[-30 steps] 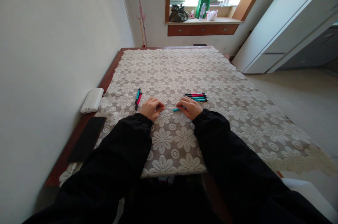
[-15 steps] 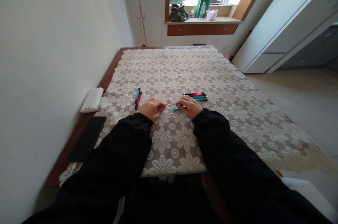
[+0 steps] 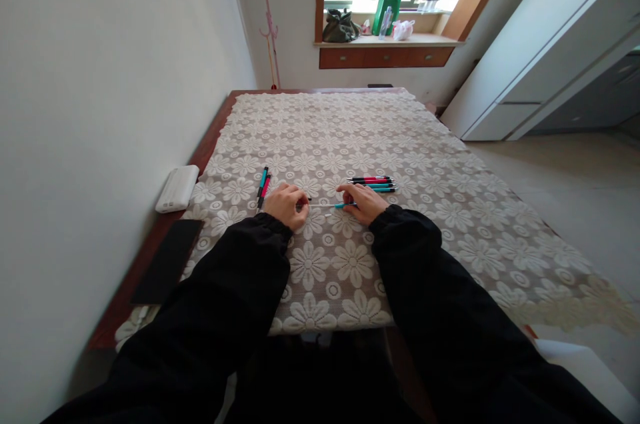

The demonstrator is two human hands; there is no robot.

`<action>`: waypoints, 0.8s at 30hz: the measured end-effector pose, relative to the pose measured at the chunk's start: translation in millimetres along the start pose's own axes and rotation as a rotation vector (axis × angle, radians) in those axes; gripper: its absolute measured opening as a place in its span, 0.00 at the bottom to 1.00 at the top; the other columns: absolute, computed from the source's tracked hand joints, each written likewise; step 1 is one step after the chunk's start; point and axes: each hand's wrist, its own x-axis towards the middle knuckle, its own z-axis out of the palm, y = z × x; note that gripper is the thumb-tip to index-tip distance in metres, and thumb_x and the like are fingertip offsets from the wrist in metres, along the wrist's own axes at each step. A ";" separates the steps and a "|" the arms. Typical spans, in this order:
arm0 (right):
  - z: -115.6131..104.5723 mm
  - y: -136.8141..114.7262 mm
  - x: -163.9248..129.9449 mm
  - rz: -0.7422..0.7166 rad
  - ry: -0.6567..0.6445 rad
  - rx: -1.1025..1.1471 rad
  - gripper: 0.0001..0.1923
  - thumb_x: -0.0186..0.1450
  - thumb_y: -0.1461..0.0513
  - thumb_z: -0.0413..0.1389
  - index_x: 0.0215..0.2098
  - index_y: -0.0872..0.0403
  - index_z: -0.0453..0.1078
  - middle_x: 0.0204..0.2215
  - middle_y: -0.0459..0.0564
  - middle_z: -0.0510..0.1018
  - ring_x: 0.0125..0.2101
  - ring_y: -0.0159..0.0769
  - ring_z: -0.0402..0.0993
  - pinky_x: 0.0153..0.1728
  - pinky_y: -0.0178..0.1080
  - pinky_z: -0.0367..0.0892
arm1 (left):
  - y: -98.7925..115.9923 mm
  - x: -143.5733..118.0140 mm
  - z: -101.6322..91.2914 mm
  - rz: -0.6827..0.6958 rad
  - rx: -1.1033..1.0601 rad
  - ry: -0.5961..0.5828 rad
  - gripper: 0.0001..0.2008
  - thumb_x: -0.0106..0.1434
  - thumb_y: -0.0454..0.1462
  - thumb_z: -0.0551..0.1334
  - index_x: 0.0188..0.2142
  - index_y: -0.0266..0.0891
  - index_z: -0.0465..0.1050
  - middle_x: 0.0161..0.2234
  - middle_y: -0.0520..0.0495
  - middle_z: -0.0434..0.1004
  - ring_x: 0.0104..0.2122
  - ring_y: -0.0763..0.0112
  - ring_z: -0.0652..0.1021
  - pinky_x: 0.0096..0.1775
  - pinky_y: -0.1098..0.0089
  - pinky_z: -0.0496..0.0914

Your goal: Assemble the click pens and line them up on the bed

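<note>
Here, in the head view, both hands rest low on the surface (image 3: pixel 430 144), which wears a lace cloth of white flowers. The left hand (image 3: pixel 285 205) is curled, its fingertips pinched on something dark at one end of a thin pen part (image 3: pixel 327 205); the right hand (image 3: pixel 364 203) pinches the teal end of the same piece. The part lies level between the two hands, just above the cloth. As I judge it, a pen is being put together or taken apart, and the step in hand is the joining or parting of barrel and refill; a next move would call for a steady, straight pull or push along the pen's axis.

Just beyond the right hand lies a row of pens (image 3: pixel 373 184), red, teal and black, side by side. Beside the left hand lie two more pens (image 3: pixel 263 183). At the left edge sit a white box (image 3: pixel 176 189) and a black slab (image 3: pixel 167 261).

Hard to make out: what the left fingertips actually grip, and whether the thin piece is one part or two. Black sleeves cover both wrists.
</note>
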 end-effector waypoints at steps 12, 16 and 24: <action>-7.7 -8.9 0.3 -0.165 -0.084 -0.010 0.06 0.63 0.66 0.59 0.38 0.52 0.74 0.35 0.50 0.78 0.38 0.41 0.71 0.40 0.41 0.62 | 4.9 0.0 -4.1 0.039 -0.022 -0.037 0.04 0.58 0.37 0.64 0.33 0.43 0.77 0.36 0.46 0.79 0.42 0.58 0.73 0.46 0.57 0.71; -5.9 -11.5 1.1 -0.190 -0.083 0.001 0.05 0.64 0.65 0.59 0.38 0.52 0.74 0.35 0.51 0.78 0.38 0.41 0.71 0.41 0.41 0.64 | 9.6 -1.8 -4.9 0.185 -0.111 -0.066 0.05 0.61 0.37 0.63 0.35 0.44 0.79 0.39 0.47 0.79 0.44 0.60 0.73 0.50 0.58 0.69; -4.4 -15.0 2.2 -0.223 -0.087 0.021 0.06 0.65 0.66 0.57 0.39 0.52 0.74 0.36 0.51 0.77 0.39 0.40 0.71 0.41 0.41 0.65 | 9.8 -3.4 1.8 0.268 -0.144 -0.159 0.07 0.64 0.39 0.63 0.38 0.48 0.82 0.42 0.48 0.80 0.46 0.60 0.73 0.50 0.58 0.68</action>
